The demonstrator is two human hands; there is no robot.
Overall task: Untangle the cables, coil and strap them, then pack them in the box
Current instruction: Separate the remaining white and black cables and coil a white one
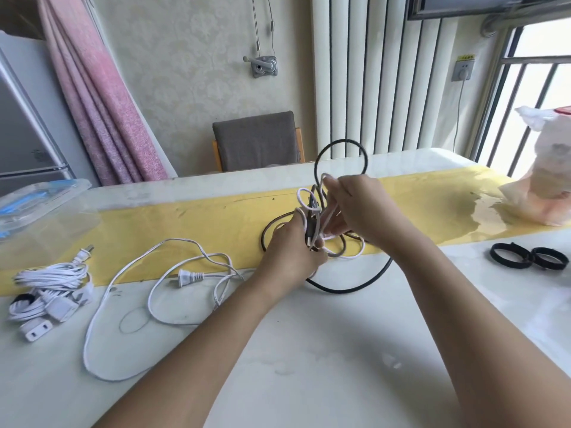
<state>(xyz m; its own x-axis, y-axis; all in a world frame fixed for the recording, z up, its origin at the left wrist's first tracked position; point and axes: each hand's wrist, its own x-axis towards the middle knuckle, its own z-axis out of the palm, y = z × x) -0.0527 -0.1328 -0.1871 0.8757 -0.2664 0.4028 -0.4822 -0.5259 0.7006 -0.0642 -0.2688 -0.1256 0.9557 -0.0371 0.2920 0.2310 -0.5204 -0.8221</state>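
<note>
Centre: tangle of thin white, grey and black cables. Lower left: coiled white power cable. Mid-frame: plain yellow table strip. Right: two black strap loops. Upper left: mottled pink-to-mauve fabric curtain.

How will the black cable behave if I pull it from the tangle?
Probably springy, not limp: the black cable holds a loop upright above the tangle. Thicker than the white cords wound with it, it may drag them.

Lighting: bright daylight from window, upper right, overexposed.
Glare: sheen on table at its right end.
Shadows: soft, faint.
Focus: mildly soft overall.
Distortion: wide-angle bending at frame edges.
</note>
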